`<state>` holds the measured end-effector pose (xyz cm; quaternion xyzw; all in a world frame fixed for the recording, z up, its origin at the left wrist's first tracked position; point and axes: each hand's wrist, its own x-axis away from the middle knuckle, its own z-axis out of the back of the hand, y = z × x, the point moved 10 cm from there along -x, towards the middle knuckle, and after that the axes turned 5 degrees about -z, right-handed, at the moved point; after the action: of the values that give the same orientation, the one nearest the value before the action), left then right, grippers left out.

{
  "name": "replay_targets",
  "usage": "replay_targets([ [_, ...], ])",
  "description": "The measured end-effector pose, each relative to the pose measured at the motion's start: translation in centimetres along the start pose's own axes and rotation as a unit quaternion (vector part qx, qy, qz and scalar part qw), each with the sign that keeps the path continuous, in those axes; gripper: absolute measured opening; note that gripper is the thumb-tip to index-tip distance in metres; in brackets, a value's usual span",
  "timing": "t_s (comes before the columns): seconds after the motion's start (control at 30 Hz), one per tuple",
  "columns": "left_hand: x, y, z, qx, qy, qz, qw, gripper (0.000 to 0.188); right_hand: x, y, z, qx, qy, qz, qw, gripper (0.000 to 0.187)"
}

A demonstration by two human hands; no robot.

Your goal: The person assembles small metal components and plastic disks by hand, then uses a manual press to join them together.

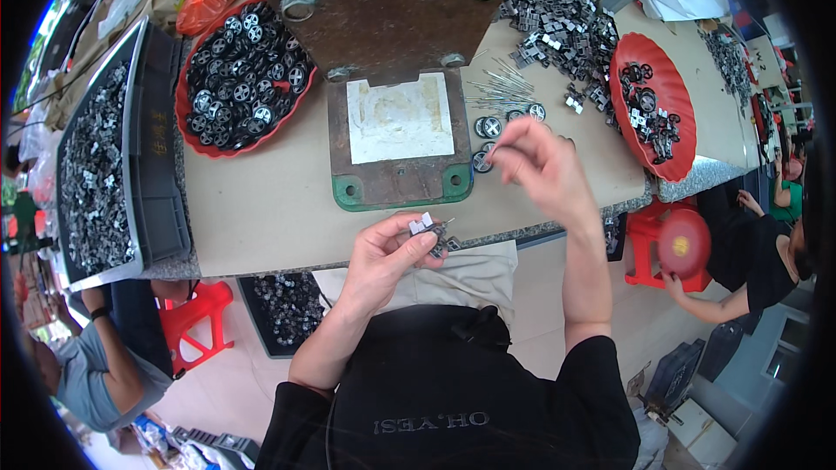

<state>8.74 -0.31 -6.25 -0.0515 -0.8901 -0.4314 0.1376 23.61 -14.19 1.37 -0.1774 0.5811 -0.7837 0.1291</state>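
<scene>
My left hand (389, 252) is closed on a small grey-and-black toy chassis part (433, 233), held just in front of the table edge. A thin metal pin (449, 221) sticks out of that part. To the right, my right hand (542, 165) is raised over the table with its thumb and fingers pinched together. What the pinch holds, if anything, is too small to make out. Several small black wheels with silver spokes (492, 127) lie by those fingertips. Behind them spreads a loose heap of thin metal pins (505, 87).
A heavy press with a green-edged base (401, 183) stands mid-table. Left of it are a red bowl of wheels (187, 113) and a grey crate of parts (157, 209). On the right, a red bowl (684, 113) stands near piled metal parts (557, 26). Other people sit at both sides.
</scene>
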Motion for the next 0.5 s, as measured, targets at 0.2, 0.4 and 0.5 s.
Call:
replay_targets([
  [0.2,-0.2,-0.2,-0.5,-0.034,-0.011,0.003,0.999,0.024,4.6,2.3,-6.0,-0.079,-0.172,-0.096,0.977,0.033],
  [0.4,-0.1,0.2,-0.4,-0.046,-0.005,-0.01,0.999,0.022,6.2,1.2,-7.1,-0.099,-0.284,-0.05,0.952,0.038],
  [0.5,0.1,0.2,-0.6,-0.05,-0.014,-0.005,0.999,0.021,6.1,2.2,-7.4,-0.158,-0.31,-0.085,0.934,0.037],
])
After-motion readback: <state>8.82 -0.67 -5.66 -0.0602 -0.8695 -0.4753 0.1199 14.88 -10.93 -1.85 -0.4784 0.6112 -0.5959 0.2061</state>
